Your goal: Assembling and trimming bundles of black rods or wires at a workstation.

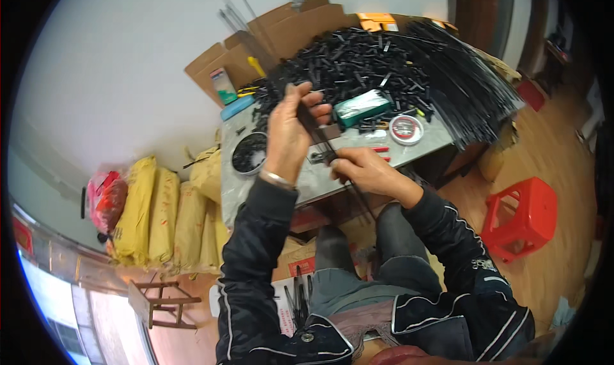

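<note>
Your jacket (pixel 432 339) lies nearest; left hand (pixel 289 127) curls fingers around dark strips (pixel 317 133), right hand (pixel 369 171) clamps them lower, probably for alignment.

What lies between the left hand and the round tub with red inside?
In the head view, a green package lies between the left hand and the round tub.

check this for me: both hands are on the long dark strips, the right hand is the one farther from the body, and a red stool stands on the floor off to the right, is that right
Not quite: the head view shows the left hand farther from the body, not the right hand. Both are on the long dark strips, and the red stool stands on the floor off to the right.
</note>
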`<state>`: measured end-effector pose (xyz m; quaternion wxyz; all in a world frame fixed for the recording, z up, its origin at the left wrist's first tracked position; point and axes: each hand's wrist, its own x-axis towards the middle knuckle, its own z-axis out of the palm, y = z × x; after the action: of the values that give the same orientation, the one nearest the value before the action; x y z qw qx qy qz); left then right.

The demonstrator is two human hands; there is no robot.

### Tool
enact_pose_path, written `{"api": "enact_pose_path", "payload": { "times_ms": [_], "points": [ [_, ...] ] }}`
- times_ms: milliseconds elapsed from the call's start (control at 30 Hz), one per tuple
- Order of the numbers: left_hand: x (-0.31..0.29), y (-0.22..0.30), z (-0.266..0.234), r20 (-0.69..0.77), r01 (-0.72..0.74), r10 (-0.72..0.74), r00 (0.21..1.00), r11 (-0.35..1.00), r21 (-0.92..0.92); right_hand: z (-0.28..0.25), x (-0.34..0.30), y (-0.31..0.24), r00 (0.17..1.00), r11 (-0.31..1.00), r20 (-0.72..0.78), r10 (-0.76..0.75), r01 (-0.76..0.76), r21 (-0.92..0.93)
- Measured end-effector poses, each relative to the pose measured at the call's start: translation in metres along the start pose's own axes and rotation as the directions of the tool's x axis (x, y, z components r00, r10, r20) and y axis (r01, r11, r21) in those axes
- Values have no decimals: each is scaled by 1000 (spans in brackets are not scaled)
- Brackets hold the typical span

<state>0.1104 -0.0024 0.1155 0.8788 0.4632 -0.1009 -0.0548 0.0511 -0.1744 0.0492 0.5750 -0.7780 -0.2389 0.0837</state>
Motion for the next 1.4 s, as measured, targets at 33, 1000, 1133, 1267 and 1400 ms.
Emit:
{"api": "enact_pose_path", "payload": {
  "times_ms": [33,1000,1133,1267,1400],
  "points": [
    [6,2,-11,20,37,-37,999,999,5,0,0,1,998,999,60,-14,12,38],
    [-1,21,30,61,-114,107,992,984,134,-325,32,148,573,458,-816,-71,-708,-537],
    [2,19,36,1,-97,99,995,981,165,-310,21,111,533,634,-842,85,-680,-367],
    [0,19,37,35,-67,63,997,985,160,-306,13,99,509,694,-841,181,-673,-258],
    [-12,15,52,41,-57,51,998,983,173,-303,18,92,486,769,-873,48,-576,-278]
  ]
}}
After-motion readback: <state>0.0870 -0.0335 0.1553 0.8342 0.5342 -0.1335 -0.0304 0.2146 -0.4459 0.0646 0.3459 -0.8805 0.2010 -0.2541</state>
